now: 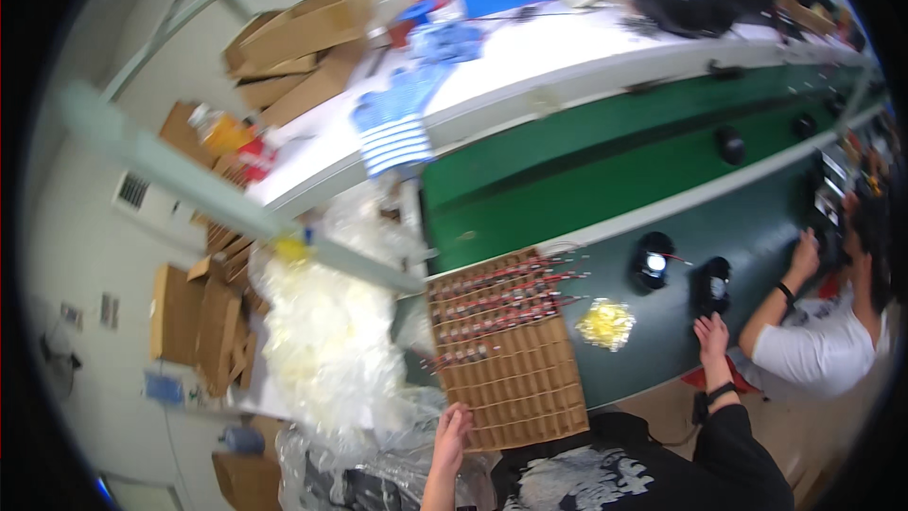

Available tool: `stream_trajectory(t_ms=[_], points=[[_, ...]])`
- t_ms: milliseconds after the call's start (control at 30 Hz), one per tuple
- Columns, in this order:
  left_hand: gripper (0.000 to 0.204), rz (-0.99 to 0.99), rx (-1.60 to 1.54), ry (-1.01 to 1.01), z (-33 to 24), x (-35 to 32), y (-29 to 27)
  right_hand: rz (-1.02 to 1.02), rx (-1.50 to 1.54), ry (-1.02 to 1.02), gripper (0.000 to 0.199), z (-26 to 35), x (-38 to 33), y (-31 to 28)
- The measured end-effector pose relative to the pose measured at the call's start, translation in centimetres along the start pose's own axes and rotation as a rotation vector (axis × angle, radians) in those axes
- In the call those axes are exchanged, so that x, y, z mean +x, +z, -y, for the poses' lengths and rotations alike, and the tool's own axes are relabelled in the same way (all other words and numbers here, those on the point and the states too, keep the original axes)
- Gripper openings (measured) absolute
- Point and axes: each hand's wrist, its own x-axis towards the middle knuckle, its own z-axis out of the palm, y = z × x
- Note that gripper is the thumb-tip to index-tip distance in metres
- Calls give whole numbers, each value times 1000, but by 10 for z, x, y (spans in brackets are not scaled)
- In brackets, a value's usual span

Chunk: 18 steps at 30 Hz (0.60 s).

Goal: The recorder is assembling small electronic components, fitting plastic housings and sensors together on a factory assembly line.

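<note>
Green table point(653, 360) lower right, cardboard tray point(530, 378) lower centre, pale wall point(123, 255) left, left fingers point(459, 414) and right fingers point(709, 325) clamped or apart, hard to tell

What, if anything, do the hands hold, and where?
Left hand: brown gridded cardboard tray, by its left edge. Right hand: at black rounded device; hold unclear.

Matt brown cardboard forms the tray point(515, 383); smooth, dark plastic appears to case the unit point(716, 289); crinkled, glossy clear film makes up the heap point(331, 350); knitted cloth shapes the glove point(392, 128); the green belt point(530, 161) looks smooth, with a faint sheen.
</note>
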Motion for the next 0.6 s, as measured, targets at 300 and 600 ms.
stream_trajectory(t_ms=[300,600], points=[[131,-808,1176,-80,36,20,-145,723,-654,-158,15,-41,-179,92],[101,-500,942,270,9,145,-240,1187,-1256,-480,15,-59,-309,177]])
